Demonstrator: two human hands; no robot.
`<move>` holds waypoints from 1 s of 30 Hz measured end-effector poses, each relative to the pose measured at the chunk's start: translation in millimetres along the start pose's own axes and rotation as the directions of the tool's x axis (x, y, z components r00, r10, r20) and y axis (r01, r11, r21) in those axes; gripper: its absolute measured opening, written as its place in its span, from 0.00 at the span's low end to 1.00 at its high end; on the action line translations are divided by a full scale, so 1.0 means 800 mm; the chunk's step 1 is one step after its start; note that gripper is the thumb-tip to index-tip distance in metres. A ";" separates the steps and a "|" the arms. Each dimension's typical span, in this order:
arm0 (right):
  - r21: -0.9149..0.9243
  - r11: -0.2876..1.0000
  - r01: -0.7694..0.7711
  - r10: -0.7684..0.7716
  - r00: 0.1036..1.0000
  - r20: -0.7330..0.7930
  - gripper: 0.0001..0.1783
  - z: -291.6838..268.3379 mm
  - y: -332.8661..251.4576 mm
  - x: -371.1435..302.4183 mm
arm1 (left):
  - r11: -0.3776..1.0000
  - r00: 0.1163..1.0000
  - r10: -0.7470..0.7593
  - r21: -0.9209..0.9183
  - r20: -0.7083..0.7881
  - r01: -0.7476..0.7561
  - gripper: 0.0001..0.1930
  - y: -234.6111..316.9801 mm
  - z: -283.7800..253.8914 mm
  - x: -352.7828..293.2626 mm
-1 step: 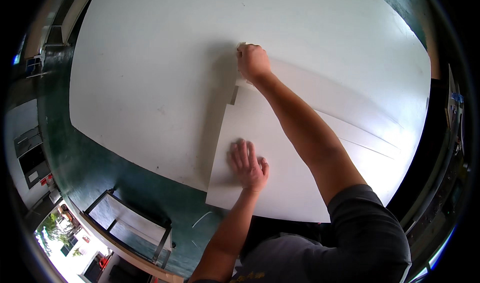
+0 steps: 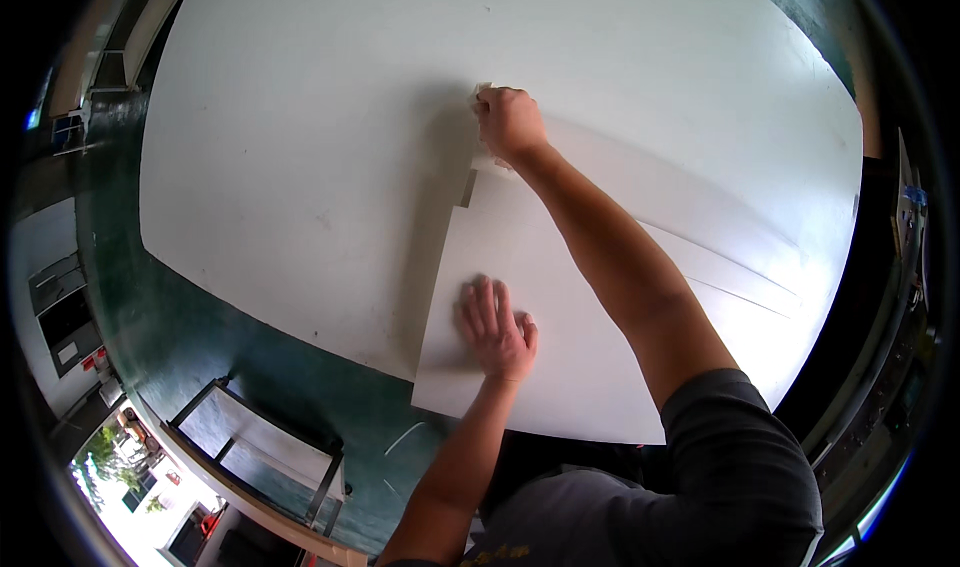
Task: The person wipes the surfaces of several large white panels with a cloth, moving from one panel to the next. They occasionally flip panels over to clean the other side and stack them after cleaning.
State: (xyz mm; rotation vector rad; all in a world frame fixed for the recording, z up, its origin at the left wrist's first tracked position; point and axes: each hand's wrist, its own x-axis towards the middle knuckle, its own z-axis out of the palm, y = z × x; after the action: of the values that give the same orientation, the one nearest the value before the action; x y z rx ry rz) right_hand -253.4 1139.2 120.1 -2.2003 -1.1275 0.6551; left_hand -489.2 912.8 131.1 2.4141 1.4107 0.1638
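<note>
My left hand (image 2: pixel 497 332) lies flat with its fingers spread on a white board (image 2: pixel 560 377) near the table's front edge. My right hand (image 2: pixel 510 125) is stretched out farther ahead, closed around a pale crumpled piece (image 2: pixel 481 95) that looks like cloth or paper. Most of that piece is hidden by the fingers. It is held at the far left end of a narrow white strip (image 2: pixel 720 257) that runs along the board's far side. My right forearm covers part of the board and the strip.
The boards rest on a large white table (image 2: pixel 300 147) with rounded corners. The floor (image 2: pixel 210 317) is dark green. A wheeled metal-framed cart (image 2: pixel 260 447) stands at the lower left. A thin pale scrap (image 2: pixel 404 437) lies on the floor beside the table.
My right hand and forearm have shifted very slightly to the right. My left hand and the board stay in place.
</note>
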 end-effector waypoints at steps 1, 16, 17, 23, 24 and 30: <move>0.056 0.998 0.039 -0.038 0.999 -0.030 0.08 -0.008 0.016 -0.015 | 1.000 1.000 -0.009 -0.002 0.007 0.009 0.37 -0.001 -0.004 -0.006; -0.180 0.951 0.253 -0.206 0.948 0.242 0.11 0.008 -0.037 0.001 | 0.995 0.985 0.088 0.056 -0.147 -0.080 0.37 -0.003 -0.002 0.000; -0.195 0.949 0.249 -0.206 0.955 0.213 0.12 -0.006 -0.023 -0.006 | 0.995 0.983 0.090 0.067 -0.157 -0.080 0.37 -0.004 -0.005 0.004; -0.285 0.952 0.112 -0.178 0.959 -0.218 0.11 -0.194 0.253 -0.136 | 0.984 0.962 0.169 0.090 -0.213 -0.153 0.36 -0.017 -0.007 0.006; -0.317 0.948 0.012 -0.097 0.962 -0.254 0.09 -0.239 0.307 -0.164 | 0.984 0.962 0.163 0.108 -0.217 -0.143 0.36 -0.023 0.000 0.003; 0.233 0.437 -0.869 0.855 0.320 -0.408 0.12 -0.535 0.581 -0.390 | 0.975 0.956 0.194 0.151 -0.223 -0.162 0.34 -0.020 0.003 0.004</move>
State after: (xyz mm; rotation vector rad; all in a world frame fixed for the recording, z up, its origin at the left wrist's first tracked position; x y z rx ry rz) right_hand 118.2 541.4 159.4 -2.6832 0.4492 0.4114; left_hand -500.2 921.9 122.9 2.7061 1.3331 0.4283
